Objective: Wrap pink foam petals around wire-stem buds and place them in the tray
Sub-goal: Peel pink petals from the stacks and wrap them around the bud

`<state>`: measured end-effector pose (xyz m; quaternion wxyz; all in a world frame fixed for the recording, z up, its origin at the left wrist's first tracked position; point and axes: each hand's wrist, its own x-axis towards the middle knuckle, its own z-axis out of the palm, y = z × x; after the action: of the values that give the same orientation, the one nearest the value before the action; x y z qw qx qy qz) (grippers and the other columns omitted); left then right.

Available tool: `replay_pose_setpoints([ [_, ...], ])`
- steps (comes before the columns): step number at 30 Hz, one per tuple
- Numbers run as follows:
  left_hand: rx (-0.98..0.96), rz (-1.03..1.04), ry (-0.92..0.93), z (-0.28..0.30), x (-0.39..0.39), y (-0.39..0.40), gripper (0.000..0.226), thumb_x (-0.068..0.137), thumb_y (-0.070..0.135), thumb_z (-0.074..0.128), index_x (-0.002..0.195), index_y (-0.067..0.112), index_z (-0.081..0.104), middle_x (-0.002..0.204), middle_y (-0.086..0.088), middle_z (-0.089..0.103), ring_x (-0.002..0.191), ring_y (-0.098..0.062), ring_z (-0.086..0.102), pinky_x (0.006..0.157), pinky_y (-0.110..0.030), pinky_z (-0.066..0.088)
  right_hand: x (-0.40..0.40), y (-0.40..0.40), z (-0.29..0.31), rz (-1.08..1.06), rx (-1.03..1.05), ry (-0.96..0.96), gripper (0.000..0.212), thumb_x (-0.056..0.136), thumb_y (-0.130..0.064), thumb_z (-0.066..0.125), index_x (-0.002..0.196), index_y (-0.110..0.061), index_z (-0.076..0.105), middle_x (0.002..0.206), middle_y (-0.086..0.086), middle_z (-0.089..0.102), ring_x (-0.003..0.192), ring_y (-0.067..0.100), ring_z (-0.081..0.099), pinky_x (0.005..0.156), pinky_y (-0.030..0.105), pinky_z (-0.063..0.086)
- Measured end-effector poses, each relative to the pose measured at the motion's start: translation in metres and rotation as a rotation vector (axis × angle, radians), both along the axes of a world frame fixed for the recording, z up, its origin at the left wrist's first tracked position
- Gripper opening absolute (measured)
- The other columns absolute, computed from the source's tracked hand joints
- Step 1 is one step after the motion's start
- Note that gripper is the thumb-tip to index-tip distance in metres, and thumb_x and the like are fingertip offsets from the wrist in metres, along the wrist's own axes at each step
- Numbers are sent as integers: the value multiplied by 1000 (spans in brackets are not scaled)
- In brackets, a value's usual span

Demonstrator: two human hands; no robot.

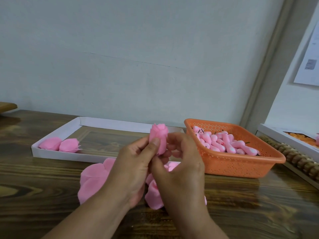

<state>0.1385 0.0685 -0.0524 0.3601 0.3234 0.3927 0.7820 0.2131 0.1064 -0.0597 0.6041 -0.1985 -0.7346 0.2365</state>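
- Pink foam wraps the bud point(158, 141) held upright at the centre of the frame, above the wooden table point(51, 190).
- Left hand point(133, 169) comes up from the lower left, forearm slanting toward the centre; its thumb presses the front of the bud and its curled fingers close round the left side, so it grips the bud.
- Right hand point(183, 168) comes up from the lower middle, back of the hand to the camera; its curled fingertips pinch the bud's right side and base.
- Loose pink petals point(94, 176) lie on the table beneath both wrists, partly hidden by them.
- White tray point(57, 156) sits left of centre, behind the hands, with two wrapped flowers point(59, 144) side by side in its left end.
- Orange basket point(241, 163), right of the hands, holds a heap of unwrapped buds point(222, 144) with dark wire stems.
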Motion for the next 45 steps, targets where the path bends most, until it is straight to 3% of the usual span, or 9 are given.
replay_pose_setpoints([
  [7, -30, -11, 60, -3, 10, -1, 23, 79, 35, 61, 78, 17, 76, 72, -4, 70, 69, -13, 68, 58, -21, 52, -7, 7, -7, -285, 255, -1, 18, 72, 3, 65, 68, -7, 51, 68, 2, 48, 61, 21, 47, 58, 33, 37],
  [13, -80, -96, 76, -2, 3, -3, 26, 79, 33, 58, 62, 19, 72, 67, -5, 67, 59, -12, 63, 47, -20, 47, -1, 11, -8, -212, 256, 11, 17, 74, 1, 70, 71, -7, 55, 68, -1, 52, 61, 19, 50, 59, 29, 40],
  [16, -55, -177, 102, -2, -3, -3, 24, 76, 33, 59, 65, 18, 74, 74, -4, 70, 71, -16, 64, 57, -21, 51, 2, 9, -8, -148, 197, 43, 14, 77, -5, 70, 74, -9, 57, 70, -2, 55, 66, 14, 54, 63, 21, 43],
  [23, 37, -508, 59, -4, -16, -5, 21, 86, 34, 60, 84, 19, 75, 95, -9, 71, 90, -21, 68, 74, -31, 55, 13, 8, -2, 399, -435, 98, 17, 66, -10, 72, 76, -21, 64, 77, 2, 69, 71, 18, 68, 65, 41, 57],
  [28, 69, -643, 180, -7, -21, -6, 33, 84, 38, 65, 111, 20, 71, 110, 0, 70, 107, -14, 62, 93, -33, 49, 21, 14, 3, 703, -560, 6, 18, 65, -2, 67, 76, -16, 71, 71, 6, 70, 65, 16, 65, 54, 28, 53],
  [32, 24, -593, 30, -13, -26, -3, 66, 61, 37, 87, 119, 14, 65, 121, -14, 65, 113, -28, 62, 90, -39, 52, 22, 16, 2, 836, -609, 4, 16, 68, -2, 68, 79, -12, 75, 68, 7, 70, 64, 15, 65, 56, 26, 53],
  [35, 21, -534, 18, -9, -21, -5, 64, 61, 38, 86, 114, 9, 67, 122, -12, 65, 110, -27, 64, 85, -34, 55, 22, 14, -3, 690, -460, -25, 17, 77, 4, 70, 83, -11, 75, 80, 13, 71, 73, 19, 67, 66, 28, 54],
  [39, 1, -363, -58, -3, -11, -5, 21, 77, 30, 67, 81, 13, 77, 112, -8, 71, 97, -21, 70, 76, -32, 58, 13, 8, -10, 403, -132, -82, 28, 75, 2, 68, 94, -17, 73, 99, 3, 65, 87, 6, 64, 74, 15, 49],
  [45, 22, -279, -278, -2, -2, 1, 23, 76, 30, 62, 73, 8, 68, 108, -12, 72, 95, -23, 71, 67, -33, 59, -3, 7, -21, -102, 334, -59, 23, 65, 2, 67, 86, -8, 67, 87, -3, 66, 80, 8, 57, 77, 24, 47],
])
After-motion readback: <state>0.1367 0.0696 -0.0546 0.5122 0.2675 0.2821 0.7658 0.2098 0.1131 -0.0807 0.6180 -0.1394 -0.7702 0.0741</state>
